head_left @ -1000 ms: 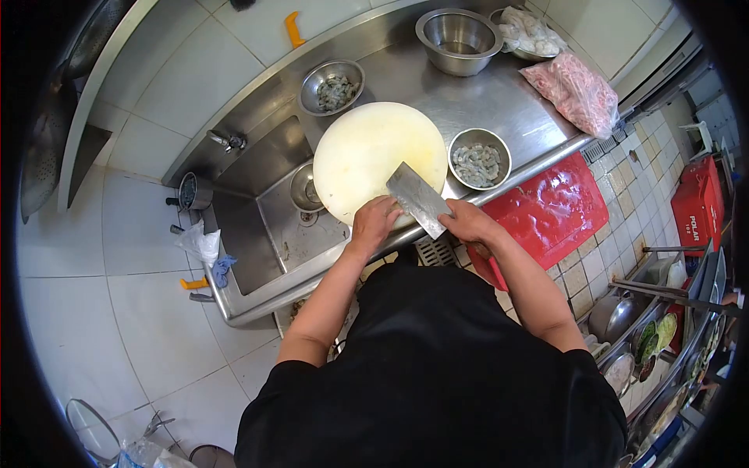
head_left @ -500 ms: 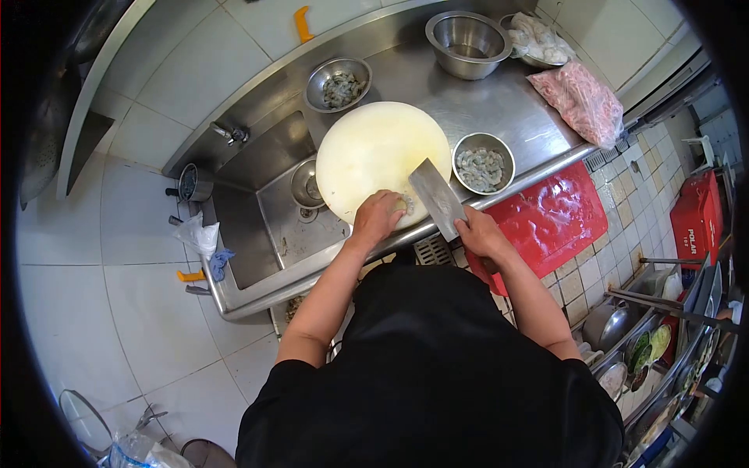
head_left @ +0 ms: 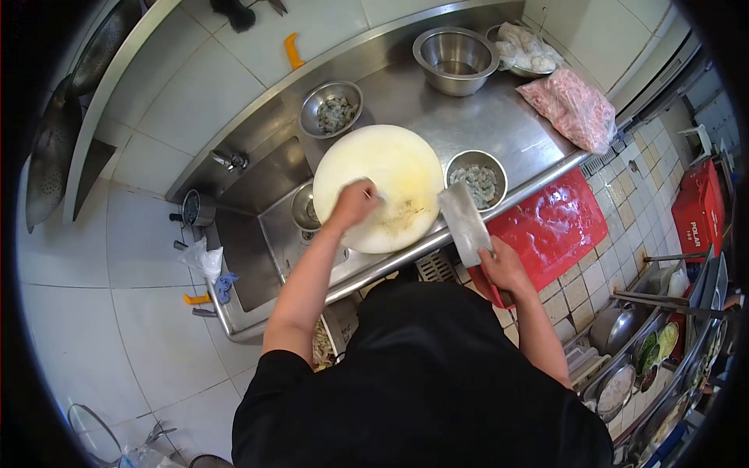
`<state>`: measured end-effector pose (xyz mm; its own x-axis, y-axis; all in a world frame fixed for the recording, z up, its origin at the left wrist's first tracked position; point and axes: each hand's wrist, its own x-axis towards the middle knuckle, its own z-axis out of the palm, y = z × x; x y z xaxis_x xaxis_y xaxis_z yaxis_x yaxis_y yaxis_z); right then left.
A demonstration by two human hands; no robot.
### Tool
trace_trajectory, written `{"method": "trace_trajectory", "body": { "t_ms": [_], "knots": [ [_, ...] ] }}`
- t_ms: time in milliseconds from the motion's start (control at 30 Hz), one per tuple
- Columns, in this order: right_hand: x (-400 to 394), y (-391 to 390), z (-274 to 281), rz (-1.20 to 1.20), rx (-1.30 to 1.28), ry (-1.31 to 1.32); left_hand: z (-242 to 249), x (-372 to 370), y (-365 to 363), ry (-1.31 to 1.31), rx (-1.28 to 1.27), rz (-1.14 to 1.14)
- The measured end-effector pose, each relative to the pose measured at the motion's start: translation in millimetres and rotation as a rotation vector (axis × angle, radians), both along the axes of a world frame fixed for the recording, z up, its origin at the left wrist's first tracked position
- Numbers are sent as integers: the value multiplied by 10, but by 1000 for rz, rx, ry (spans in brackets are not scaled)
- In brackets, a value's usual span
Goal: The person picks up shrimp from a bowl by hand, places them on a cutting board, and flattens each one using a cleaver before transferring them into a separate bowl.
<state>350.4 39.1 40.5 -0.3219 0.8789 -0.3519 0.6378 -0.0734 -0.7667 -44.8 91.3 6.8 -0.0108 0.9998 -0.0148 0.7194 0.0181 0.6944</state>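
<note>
My left hand (head_left: 356,204) is closed, held over the left part of the round white cutting board (head_left: 374,156). Its fingers are pinched together, and a small bit of something pale may show at the fingertips, too small to name. My right hand (head_left: 505,267) grips a cleaver (head_left: 464,222) by its handle, at the board's right front edge. The wide blade points up and left, its tip close to a steel bowl of peeled shrimp (head_left: 480,183). Dark wet residue (head_left: 406,217) lies on the board's front right. A second steel bowl holds more shrimp (head_left: 335,115) behind the board.
A sink (head_left: 250,257) with a small bowl (head_left: 304,204) in it lies left. At the back right stand a large steel bowl (head_left: 456,62), a bagged white item (head_left: 527,48) and a bag of pink meat (head_left: 573,109). A red tray (head_left: 554,222) sits below the counter's edge.
My left hand has lifted from the board's front edge and moved left and back, away from the blade. The cleaver has shifted right, off the board's surface, still in my right hand.
</note>
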Motion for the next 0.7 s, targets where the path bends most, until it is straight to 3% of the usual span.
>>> {"method": "trace_trajectory", "body": {
  "t_ms": [100, 200, 300, 467, 533, 567, 633, 700],
  "knots": [
    [273, -106, -19, -101, 1, 81, 317, -474, 515, 159, 134, 303],
    [466, -240, 220, -311, -139, 180, 586, -601, 888, 66, 347, 442],
    [679, -375, 188, -434, -99, 281, 638, -177, 1125, 115, 408, 354],
    [897, -590, 144, -621, -78, 322, 156, 1224, 1241, 64, 48, -242],
    [953, -687, 152, -645, -64, 311, -33, 1669, 1247, 397, 12, -446],
    [967, -739, 162, -655, -59, 304, -94, 1812, 1262, 393, 19, -459],
    [989, -849, 199, -686, -58, 310, -156, 2031, 1271, 802, -167, -596],
    [1039, -994, 151, -729, -87, 333, -281, 2063, 1264, 927, -58, -722]
  ]
}}
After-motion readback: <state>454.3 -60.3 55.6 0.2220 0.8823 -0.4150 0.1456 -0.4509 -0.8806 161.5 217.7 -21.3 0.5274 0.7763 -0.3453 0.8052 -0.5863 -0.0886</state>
